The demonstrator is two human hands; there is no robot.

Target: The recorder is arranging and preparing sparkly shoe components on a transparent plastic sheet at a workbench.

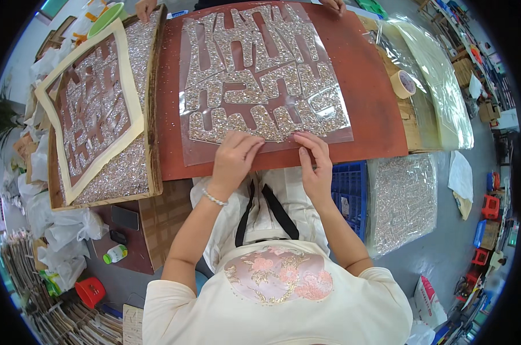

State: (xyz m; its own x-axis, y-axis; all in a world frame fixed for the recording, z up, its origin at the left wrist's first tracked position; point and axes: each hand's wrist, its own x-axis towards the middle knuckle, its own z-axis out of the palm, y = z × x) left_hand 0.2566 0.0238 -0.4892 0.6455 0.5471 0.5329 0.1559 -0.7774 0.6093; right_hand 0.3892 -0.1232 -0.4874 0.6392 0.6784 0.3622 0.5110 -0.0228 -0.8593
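Observation:
A clear plastic sheet (pixel 343 126) bearing glittery, rhinestone-covered cut-out shapes (pixel 249 86) lies on the reddish-brown table (pixel 364 103) in front of me. My left hand (pixel 233 160) is at the sheet's near edge, thumb and forefinger pinched together beside the lowest shapes. Whatever is between those fingertips is too small to make out. Just to its right, my right hand (pixel 316 167) touches the same edge with its fingertips, thumb and forefinger apart.
At left, a wooden tray (pixel 152 115) of loose glitter stones holds a cream-bordered stencil frame (pixel 135 95). Tape (pixel 403 84) and clear film (pixel 444 86) lie right. Below are a blue crate (pixel 349 192) and wrapped glittery sheets (pixel 403 201). Another person's hands (pixel 145 8) show at the far edge.

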